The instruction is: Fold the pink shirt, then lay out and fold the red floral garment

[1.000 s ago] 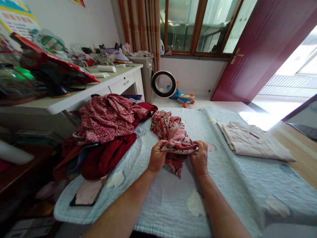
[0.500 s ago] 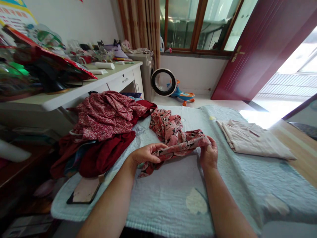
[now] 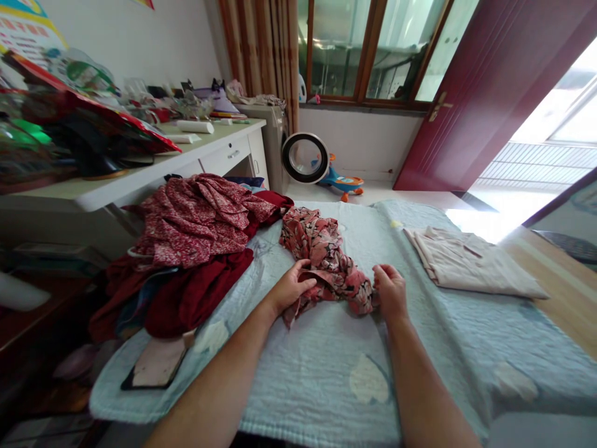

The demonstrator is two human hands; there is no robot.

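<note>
Floral cloth, between left hand and right hand

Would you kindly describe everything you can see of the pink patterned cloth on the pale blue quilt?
The pink patterned cloth has black and pale markings and looks thin and soft. It lies crumpled on the pale blue quilt, its far part bunched and its near part spread sideways, with a loose tip pointing toward the person at the left. The left grip touches its near left side; the right grip is at its right end, though whether it pinches the fabric is unclear.
</note>
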